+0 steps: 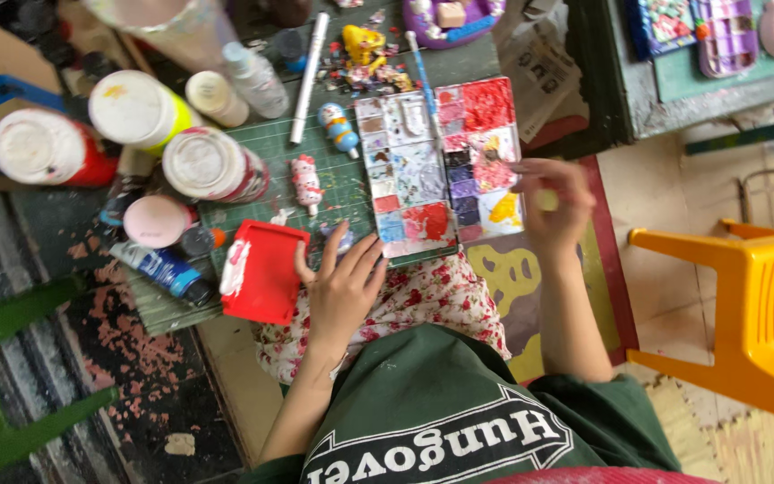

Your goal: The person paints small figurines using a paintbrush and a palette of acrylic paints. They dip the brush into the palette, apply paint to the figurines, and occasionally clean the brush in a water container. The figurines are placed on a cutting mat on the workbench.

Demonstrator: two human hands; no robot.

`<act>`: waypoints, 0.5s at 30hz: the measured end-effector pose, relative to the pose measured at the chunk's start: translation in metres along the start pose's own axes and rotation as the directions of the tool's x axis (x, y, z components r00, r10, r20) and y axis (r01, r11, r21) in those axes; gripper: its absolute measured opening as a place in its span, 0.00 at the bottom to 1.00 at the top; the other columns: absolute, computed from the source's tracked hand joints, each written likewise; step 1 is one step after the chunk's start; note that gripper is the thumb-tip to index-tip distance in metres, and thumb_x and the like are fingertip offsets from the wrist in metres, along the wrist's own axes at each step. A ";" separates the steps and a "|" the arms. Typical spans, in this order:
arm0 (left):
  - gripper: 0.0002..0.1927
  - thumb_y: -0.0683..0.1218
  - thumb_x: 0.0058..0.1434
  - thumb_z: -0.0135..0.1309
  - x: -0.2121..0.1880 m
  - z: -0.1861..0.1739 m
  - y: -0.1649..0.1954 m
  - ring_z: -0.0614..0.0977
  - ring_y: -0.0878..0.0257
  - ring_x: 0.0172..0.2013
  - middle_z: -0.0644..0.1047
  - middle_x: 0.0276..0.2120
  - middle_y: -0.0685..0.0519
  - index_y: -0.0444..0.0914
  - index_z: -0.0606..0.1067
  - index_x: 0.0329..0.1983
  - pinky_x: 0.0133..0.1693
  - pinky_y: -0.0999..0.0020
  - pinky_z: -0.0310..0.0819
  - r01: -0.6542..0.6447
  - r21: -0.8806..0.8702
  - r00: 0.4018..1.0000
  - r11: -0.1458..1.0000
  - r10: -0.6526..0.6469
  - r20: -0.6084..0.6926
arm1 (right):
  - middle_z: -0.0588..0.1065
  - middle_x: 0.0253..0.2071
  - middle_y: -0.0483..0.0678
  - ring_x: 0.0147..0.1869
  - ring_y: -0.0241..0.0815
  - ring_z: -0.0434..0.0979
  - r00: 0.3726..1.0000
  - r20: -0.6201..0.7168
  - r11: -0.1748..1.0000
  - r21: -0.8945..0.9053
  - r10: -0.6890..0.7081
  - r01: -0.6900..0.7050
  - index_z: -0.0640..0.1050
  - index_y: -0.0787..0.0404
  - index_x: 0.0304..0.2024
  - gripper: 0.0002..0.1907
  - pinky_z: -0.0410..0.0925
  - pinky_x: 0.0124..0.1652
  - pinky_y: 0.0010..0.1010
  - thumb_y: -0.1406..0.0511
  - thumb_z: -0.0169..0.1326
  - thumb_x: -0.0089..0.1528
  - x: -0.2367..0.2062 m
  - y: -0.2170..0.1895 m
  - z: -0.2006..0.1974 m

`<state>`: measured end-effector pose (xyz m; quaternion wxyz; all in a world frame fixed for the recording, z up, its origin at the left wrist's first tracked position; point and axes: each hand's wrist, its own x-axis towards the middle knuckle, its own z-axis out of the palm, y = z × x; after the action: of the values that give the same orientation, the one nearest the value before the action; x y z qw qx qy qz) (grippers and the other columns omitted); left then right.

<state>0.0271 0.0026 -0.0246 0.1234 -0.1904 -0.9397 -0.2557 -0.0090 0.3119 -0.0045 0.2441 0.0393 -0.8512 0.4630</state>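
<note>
Several round paint jars with pale lids (136, 109) stand crowded at the left of the green cutting mat (270, 143). Just right of them lies a red square plastic tray smeared with white paint (263, 272). The left hand (344, 291) rests flat and open with its fingers spread. The thumb side touches the tray's right edge, the fingertips are near the lower left corner of the white compartmented paint palette (439, 166), and it grips nothing. A blue-handled brush (423, 76) lies across the top of the palette, untouched. The right hand (550, 204) is at the palette's right edge with its fingers curled inward around a small pale yellow shape. Blur prevents telling whether this is a held object, so its grip cannot be confirmed. An orange plastic chair (763, 314) stands well apart at the far right.

Judgement: the work is at the colour-handling stage, centred on the palette. Any next move calls for care with the wet paint wells beside the right hand.
</note>
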 end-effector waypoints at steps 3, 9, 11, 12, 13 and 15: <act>0.09 0.52 0.65 0.62 0.001 -0.002 0.000 0.72 0.61 0.65 0.81 0.51 0.65 0.46 0.83 0.45 0.69 0.37 0.39 -0.006 0.011 1.000 1.000 0.006 0.017 | 0.78 0.45 0.56 0.35 0.36 0.76 0.914 -0.193 0.870 0.425 0.357 -0.250 0.66 0.60 0.52 0.04 0.66 0.37 0.25 0.68 0.48 0.78 -0.037 0.035 -0.026; 0.09 0.52 0.64 0.64 0.001 -0.006 -0.003 0.72 0.61 0.65 0.81 0.51 0.65 0.45 0.82 0.43 0.69 0.36 0.39 -0.018 0.016 0.998 1.000 0.017 0.063 | 0.78 0.45 0.55 0.37 0.39 0.79 0.854 -0.156 0.780 0.512 0.496 -0.359 0.63 0.59 0.51 0.07 0.69 0.38 0.25 0.62 0.42 0.79 -0.102 0.064 -0.042; 0.10 0.53 0.64 0.64 0.000 -0.008 -0.003 0.72 0.61 0.65 0.80 0.51 0.64 0.45 0.82 0.44 0.68 0.36 0.40 -0.024 0.017 0.997 1.000 0.022 0.074 | 0.79 0.46 0.56 0.36 0.39 0.79 0.845 -0.145 0.768 0.515 0.514 -0.379 0.63 0.59 0.50 0.06 0.69 0.37 0.25 0.63 0.41 0.79 -0.110 0.066 -0.040; 0.11 0.54 0.65 0.64 0.000 -0.008 -0.003 0.72 0.61 0.65 0.80 0.51 0.64 0.45 0.83 0.45 0.68 0.36 0.40 -0.026 0.019 0.997 0.999 0.025 0.074 | 0.79 0.46 0.56 0.36 0.39 0.79 0.844 -0.138 0.764 0.518 0.519 -0.385 0.63 0.59 0.50 0.06 0.69 0.36 0.25 0.63 0.41 0.78 -0.111 0.068 -0.038; 0.11 0.54 0.64 0.64 0.000 -0.008 -0.002 0.71 0.61 0.65 0.80 0.51 0.65 0.46 0.82 0.45 0.68 0.36 0.39 -0.021 0.017 0.997 1.000 0.020 0.076 | 0.79 0.47 0.56 0.36 0.39 0.79 0.851 -0.134 0.772 0.508 0.509 -0.382 0.63 0.59 0.50 0.06 0.69 0.36 0.25 0.63 0.41 0.78 -0.112 0.069 -0.035; 0.12 0.55 0.64 0.64 0.000 -0.009 -0.001 0.71 0.61 0.66 0.80 0.52 0.65 0.46 0.82 0.46 0.68 0.36 0.39 -0.008 0.018 0.997 1.000 0.006 0.076 | 0.78 0.48 0.57 0.37 0.40 0.79 0.865 -0.119 0.786 0.491 0.487 -0.375 0.63 0.60 0.51 0.05 0.69 0.37 0.25 0.64 0.41 0.78 -0.112 0.070 -0.029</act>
<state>0.0279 -0.0031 -0.0178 0.0905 -0.2021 -0.9454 -0.2393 0.0795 0.3574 -0.0958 0.2158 -0.1578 -0.6697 0.6928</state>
